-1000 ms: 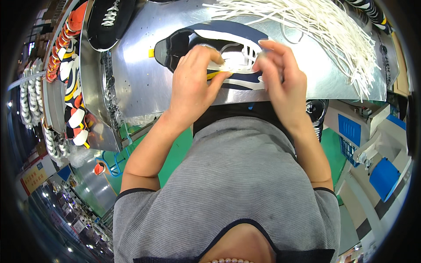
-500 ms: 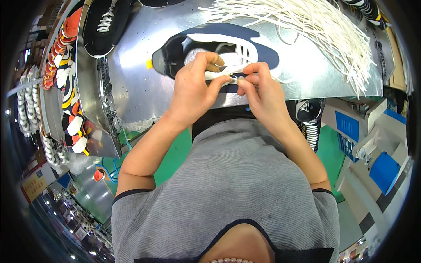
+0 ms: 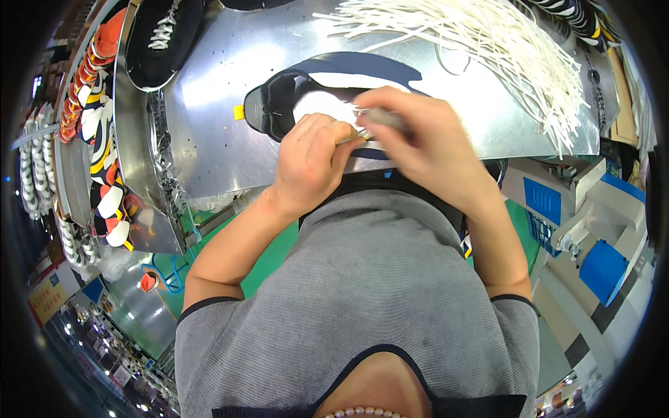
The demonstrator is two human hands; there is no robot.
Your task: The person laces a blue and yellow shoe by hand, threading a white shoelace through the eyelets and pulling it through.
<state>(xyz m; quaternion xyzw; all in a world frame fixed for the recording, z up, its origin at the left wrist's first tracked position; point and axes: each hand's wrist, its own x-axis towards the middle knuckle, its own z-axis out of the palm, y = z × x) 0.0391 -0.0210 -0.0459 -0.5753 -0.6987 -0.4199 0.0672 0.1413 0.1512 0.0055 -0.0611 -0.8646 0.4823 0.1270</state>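
A navy and white shoe upper (image 3: 369, 67) with a black lining lies on the metal table in front of me, its heel to the left. My left hand (image 3: 311, 161) is closed at its near side, thumb and fingertips pinching the white eyelet edge. Over the toe half is my right hand (image 3: 432, 143), smeared by motion, its fingers curled together near the left fingertips. A greyish shape shows between the right fingers, too blurred to name. White material (image 3: 322, 104) fills part of the shoe opening; my hands hide most of the lacing area.
A heap of loose white shoelaces (image 3: 488, 56) covers the table's far right. At the far left lies a black laced upper (image 3: 164, 42). Beyond the table's left edge hang several orange, white and black uppers (image 3: 104, 174). A yellow tab (image 3: 239, 112) sits by the heel.
My right hand has shifted from a fingertip pinch to a curled grip with the palm turned over the upper. The upper has tilted and moved slightly nearer; my left hand stays by its edge.
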